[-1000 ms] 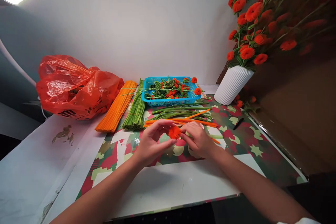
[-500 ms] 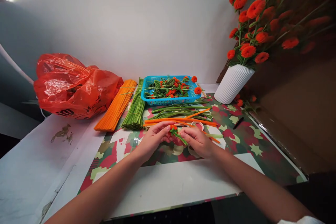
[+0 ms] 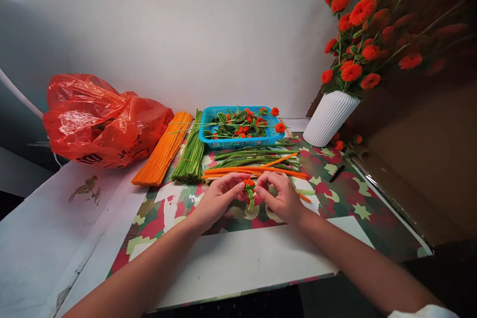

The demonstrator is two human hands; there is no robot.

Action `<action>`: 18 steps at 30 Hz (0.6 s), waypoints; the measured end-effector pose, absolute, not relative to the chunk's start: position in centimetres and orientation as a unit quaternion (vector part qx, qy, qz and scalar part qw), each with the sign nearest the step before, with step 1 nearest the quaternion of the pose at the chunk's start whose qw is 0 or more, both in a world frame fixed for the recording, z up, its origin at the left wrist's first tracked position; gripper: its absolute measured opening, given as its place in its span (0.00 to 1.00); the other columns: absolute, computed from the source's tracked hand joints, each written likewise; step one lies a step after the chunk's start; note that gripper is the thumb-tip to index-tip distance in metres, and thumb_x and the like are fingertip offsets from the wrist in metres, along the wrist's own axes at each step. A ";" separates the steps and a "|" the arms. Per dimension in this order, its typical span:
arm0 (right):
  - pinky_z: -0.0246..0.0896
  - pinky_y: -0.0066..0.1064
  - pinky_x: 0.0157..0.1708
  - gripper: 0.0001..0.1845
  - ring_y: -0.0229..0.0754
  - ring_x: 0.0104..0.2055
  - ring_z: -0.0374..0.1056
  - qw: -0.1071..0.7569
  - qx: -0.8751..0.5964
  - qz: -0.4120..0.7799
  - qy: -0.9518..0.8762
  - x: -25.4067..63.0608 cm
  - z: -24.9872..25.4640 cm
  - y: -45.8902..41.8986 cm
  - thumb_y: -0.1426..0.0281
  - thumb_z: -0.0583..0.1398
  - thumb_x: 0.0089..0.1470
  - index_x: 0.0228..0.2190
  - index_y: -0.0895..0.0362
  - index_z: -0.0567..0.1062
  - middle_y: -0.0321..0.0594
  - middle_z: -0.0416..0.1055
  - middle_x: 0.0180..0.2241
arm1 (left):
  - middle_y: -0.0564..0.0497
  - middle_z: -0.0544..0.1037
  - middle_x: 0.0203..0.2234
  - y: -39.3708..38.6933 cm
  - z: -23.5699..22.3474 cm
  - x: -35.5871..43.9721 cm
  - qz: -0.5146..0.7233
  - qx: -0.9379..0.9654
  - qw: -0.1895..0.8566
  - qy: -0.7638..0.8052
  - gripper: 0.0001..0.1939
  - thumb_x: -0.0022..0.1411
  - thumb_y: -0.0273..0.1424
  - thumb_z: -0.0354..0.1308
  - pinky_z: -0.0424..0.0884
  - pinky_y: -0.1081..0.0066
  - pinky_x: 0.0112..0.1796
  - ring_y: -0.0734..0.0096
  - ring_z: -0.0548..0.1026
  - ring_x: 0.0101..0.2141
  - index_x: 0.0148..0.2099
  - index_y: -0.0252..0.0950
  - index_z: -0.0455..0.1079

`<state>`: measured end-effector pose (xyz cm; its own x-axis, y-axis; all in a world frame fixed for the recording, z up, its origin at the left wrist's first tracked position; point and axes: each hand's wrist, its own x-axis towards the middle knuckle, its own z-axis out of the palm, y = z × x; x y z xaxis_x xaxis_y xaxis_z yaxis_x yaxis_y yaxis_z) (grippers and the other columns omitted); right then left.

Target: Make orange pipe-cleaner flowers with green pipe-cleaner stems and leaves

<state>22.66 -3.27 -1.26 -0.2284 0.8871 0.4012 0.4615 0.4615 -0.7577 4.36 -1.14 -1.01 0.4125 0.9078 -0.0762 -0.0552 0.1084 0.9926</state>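
From my remote seat I see a long bundle of orange fuzzy strips (image 3: 163,150) and a bundle of green fuzzy stems (image 3: 189,155), both apparently largely unused. The left hand (image 3: 217,199) pinches a small orange fuzzy flower with a short green tail (image 3: 250,193); the right hand (image 3: 281,198) seems to pinch its other side. I judge its head formed, its green underside unfinished. Similar blooms fill the white ribbed vase (image 3: 330,120).

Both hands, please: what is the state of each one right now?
Left hand: closed, holding the orange flower.
Right hand: curled, fingertips at the flower's other side; whether it grips cannot be told.
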 end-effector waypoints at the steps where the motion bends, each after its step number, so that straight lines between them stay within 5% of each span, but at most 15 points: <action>1: 0.54 0.30 0.32 0.09 0.37 0.28 0.61 0.414 -0.458 0.227 -0.753 22.5 -1.3 -3.3 0.69 0.56 0.56 0.25 0.56 0.66 0.34 0.67 0.24 | 0.49 0.78 0.36 -1.1 -1.0 4.4 0.384 0.550 0.631 0.390 0.15 0.56 0.37 0.62 0.71 0.73 0.32 0.75 0.74 0.28 0.44 0.36 0.73; 11: 0.48 0.34 0.34 0.11 0.40 0.28 0.62 0.308 -0.517 0.076 -0.795 21.6 -1.2 -3.7 0.70 0.54 0.58 0.24 0.57 0.66 0.36 0.67 0.23 | 0.49 0.78 0.34 -1.3 -2.6 5.0 0.447 0.567 0.561 0.405 0.12 0.56 0.37 0.62 0.74 0.71 0.36 0.69 0.76 0.34 0.39 0.35 0.73; 18: 0.49 0.32 0.33 0.12 0.37 0.27 0.61 0.349 -0.513 0.158 -0.768 21.2 -1.4 -3.8 0.73 0.53 0.57 0.22 0.57 0.64 0.34 0.67 0.22 | 0.49 0.79 0.32 -1.8 -2.6 5.4 0.455 0.566 0.541 0.424 0.12 0.56 0.37 0.62 0.74 0.72 0.34 0.70 0.76 0.33 0.39 0.34 0.73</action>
